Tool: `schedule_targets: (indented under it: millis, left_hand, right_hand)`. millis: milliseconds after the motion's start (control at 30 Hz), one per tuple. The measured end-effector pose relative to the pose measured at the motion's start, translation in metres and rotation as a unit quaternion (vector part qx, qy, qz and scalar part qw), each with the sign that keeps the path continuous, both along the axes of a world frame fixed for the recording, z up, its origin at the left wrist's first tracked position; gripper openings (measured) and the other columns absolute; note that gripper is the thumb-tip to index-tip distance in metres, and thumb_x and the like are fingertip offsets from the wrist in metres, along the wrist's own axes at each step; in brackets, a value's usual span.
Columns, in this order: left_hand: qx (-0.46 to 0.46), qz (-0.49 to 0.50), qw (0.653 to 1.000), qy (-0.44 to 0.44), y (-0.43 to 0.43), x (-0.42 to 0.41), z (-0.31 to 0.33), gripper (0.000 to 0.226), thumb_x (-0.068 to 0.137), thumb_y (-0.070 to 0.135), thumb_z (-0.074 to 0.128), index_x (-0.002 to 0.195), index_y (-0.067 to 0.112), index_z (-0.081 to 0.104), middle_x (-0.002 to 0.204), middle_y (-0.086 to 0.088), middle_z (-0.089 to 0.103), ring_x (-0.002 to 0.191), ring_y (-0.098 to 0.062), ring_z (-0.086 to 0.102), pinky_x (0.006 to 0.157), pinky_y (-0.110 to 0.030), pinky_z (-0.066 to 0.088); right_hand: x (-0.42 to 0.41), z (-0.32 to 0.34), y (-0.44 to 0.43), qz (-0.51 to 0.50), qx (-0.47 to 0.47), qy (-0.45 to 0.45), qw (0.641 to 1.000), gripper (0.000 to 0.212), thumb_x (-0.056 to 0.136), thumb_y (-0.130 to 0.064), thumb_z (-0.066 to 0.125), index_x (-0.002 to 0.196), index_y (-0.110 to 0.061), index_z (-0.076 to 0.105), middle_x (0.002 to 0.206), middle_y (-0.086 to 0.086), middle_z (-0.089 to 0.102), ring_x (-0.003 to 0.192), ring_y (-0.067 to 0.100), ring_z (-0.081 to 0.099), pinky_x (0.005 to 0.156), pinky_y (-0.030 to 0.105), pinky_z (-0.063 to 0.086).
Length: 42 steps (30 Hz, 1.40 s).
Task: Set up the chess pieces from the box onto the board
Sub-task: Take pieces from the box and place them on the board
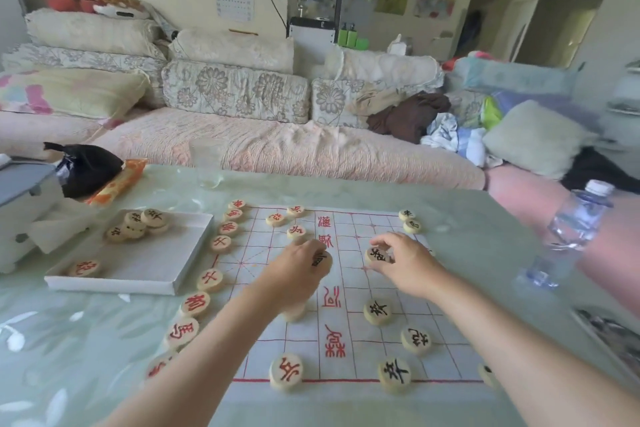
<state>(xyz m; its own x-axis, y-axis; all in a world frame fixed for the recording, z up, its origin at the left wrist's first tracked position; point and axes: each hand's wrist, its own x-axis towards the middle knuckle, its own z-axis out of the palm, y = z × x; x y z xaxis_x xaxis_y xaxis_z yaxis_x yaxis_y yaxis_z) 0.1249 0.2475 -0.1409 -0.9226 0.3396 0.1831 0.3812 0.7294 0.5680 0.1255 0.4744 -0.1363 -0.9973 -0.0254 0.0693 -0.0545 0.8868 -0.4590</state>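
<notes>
A white cloth chess board (pixel 349 291) with red lines lies on the table. Round wooden pieces with red marks line its left edge, among them one (pixel 195 304); several black-marked pieces stand on the right half. My left hand (pixel 298 270) hovers over the board's middle, fingers closed on a black-marked piece (pixel 320 259). My right hand (pixel 405 262) is just to its right, pinching another black-marked piece (pixel 377 256). The shallow white box (pixel 138 274) at left holds a small pile of pieces (pixel 142 224) and a single red one (pixel 84 268).
A clear water bottle (pixel 568 236) stands at the right beside another person's forearm (pixel 554 204). A glass (pixel 207 163) is at the table's far edge. A black bag (pixel 86 168) and grey container (pixel 24 191) sit at far left. A sofa lies beyond.
</notes>
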Motion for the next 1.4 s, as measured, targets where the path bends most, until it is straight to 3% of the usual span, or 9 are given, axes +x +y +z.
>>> schedule_targets:
  millis: [167,267,367,500,667,800,1000,1200,1400]
  left_hand:
    - [-0.008,-0.018,0.999,-0.032,0.064,-0.020,0.000,0.040,0.095,0.037,0.047,0.131,0.021,0.050,0.123,0.000,0.049,0.096,-0.018,0.053,0.076,-0.027,0.044]
    - [-0.040,-0.030,0.998,-0.046,0.096,-0.034,-0.004,0.043,0.094,0.036,0.048,0.135,0.023,0.046,0.127,0.001,0.047,0.102,-0.021,0.053,0.083,-0.034,0.050]
    - [-0.060,-0.044,0.995,-0.071,0.122,-0.043,-0.015,0.041,0.095,0.035,0.046,0.134,0.025,0.049,0.127,0.001,0.048,0.104,-0.021,0.053,0.084,-0.035,0.051]
    - [-0.081,-0.067,0.991,-0.087,0.141,-0.048,-0.030,0.044,0.093,0.032,0.054,0.135,0.024,0.048,0.126,0.000,0.052,0.105,-0.018,0.050,0.087,-0.031,0.047]
    - [-0.153,-0.066,0.983,-0.076,0.151,-0.041,-0.041,0.051,0.092,0.035,0.048,0.142,0.031,0.040,0.136,-0.002,0.045,0.127,-0.023,0.035,0.100,-0.039,0.038]
    - [-0.129,-0.093,0.987,0.014,0.162,-0.026,-0.037,0.044,0.094,0.025,0.045,0.135,0.040,0.046,0.136,0.004,0.044,0.123,-0.019,0.033,0.100,-0.036,0.030]
    - [-0.173,-0.176,0.969,-0.010,0.189,-0.012,-0.033,0.040,0.094,0.025,0.048,0.129,0.045,0.052,0.129,0.003,0.048,0.118,-0.019,0.035,0.098,-0.034,0.028]
    - [-0.126,-0.112,0.986,0.012,0.191,-0.028,-0.026,0.040,0.092,0.027,0.051,0.132,0.034,0.050,0.126,0.001,0.054,0.118,-0.020,0.040,0.098,-0.037,0.034]
    - [-0.254,-0.072,0.954,-0.143,0.160,-0.066,-0.017,0.056,0.075,0.050,0.062,0.128,0.039,0.047,0.126,0.002,0.045,0.123,-0.021,0.038,0.099,-0.042,0.041]
  right_hand:
    - [0.001,-0.003,0.050,-0.038,-0.040,0.006,0.998,0.031,0.087,-0.040,0.070,0.115,-0.030,0.061,0.115,-0.011,0.060,0.099,0.010,0.056,0.084,0.027,0.043]
    - [-0.001,-0.001,0.076,-0.065,-0.057,0.016,0.996,0.023,0.084,-0.038,0.073,0.103,-0.032,0.064,0.110,-0.010,0.062,0.101,0.011,0.058,0.083,0.027,0.043]
    - [0.001,-0.004,0.099,-0.094,-0.087,0.017,0.992,0.022,0.079,-0.036,0.078,0.095,-0.034,0.064,0.107,-0.011,0.064,0.085,0.009,0.059,0.075,0.026,0.043]
    - [0.009,-0.012,0.115,-0.106,-0.096,0.011,0.990,0.027,0.077,-0.038,0.081,0.098,-0.030,0.066,0.104,-0.014,0.062,0.095,0.008,0.059,0.078,0.024,0.041]
    - [0.025,-0.018,0.126,-0.101,-0.112,0.010,0.989,0.028,0.075,-0.042,0.081,0.096,-0.031,0.066,0.100,-0.017,0.063,0.097,0.003,0.059,0.073,0.015,0.040]
    - [0.043,-0.020,0.138,-0.114,-0.125,0.019,0.985,0.027,0.079,-0.040,0.079,0.100,-0.033,0.064,0.103,-0.017,0.062,0.097,0.002,0.058,0.076,0.020,0.039]
    - [0.051,-0.027,0.152,-0.137,-0.139,0.023,0.980,0.027,0.082,-0.038,0.077,0.104,-0.032,0.062,0.107,-0.010,0.064,0.100,0.008,0.060,0.081,0.022,0.039]
    - [0.031,-0.032,0.151,-0.141,-0.155,0.039,0.977,0.031,0.085,-0.033,0.075,0.113,-0.028,0.063,0.112,-0.008,0.064,0.094,0.010,0.058,0.080,0.024,0.040]
    - [-0.021,-0.028,0.151,-0.180,-0.143,0.079,0.970,0.026,0.083,-0.036,0.076,0.103,-0.026,0.064,0.109,-0.008,0.064,0.103,0.012,0.058,0.083,0.026,0.041]
